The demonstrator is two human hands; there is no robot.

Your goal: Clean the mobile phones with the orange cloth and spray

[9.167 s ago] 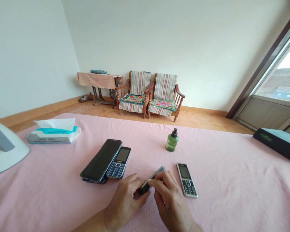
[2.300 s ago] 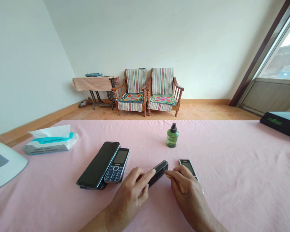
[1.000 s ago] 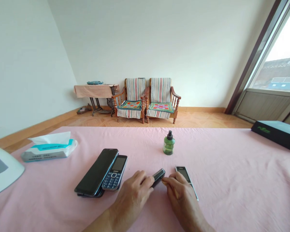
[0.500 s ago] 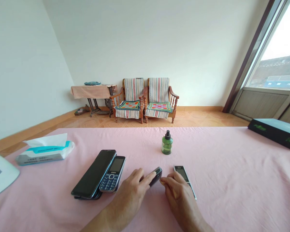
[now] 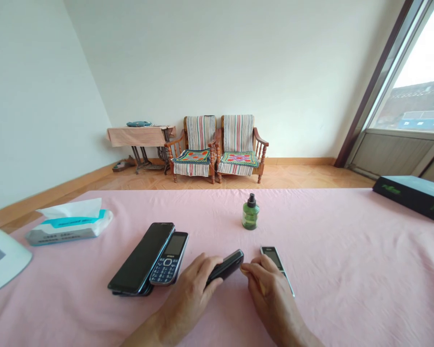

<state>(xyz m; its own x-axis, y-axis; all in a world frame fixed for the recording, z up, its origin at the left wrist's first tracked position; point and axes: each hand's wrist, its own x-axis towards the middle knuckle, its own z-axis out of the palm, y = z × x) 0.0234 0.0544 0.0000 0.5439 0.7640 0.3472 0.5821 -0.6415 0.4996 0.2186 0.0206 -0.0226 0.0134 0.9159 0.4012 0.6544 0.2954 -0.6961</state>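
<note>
A small black phone (image 5: 229,264) is gripped on edge, tilted, between the thumb and fingers of my left hand (image 5: 191,291). Just right of its upper end, my right hand (image 5: 271,289) is closed in a pinch on a thin tan item (image 5: 244,268), too small to make out. Partly behind my right hand, a silver-edged phone (image 5: 274,256) lies on the pink cloth. To the left, a navy keypad phone (image 5: 169,259) rests beside a large black smartphone (image 5: 142,260), which lies on top of another device.
A green bottle (image 5: 250,213) with a black cap stands beyond my hands. At the left are a tissue pack (image 5: 68,231) and a white rounded object (image 5: 3,262). A black box (image 5: 412,195) sits at the far right. Two wooden chairs stand past the table's far edge.
The fingers and thumb of my left hand have shifted on the black phone, so more of it shows. My right hand has hardly moved.
</note>
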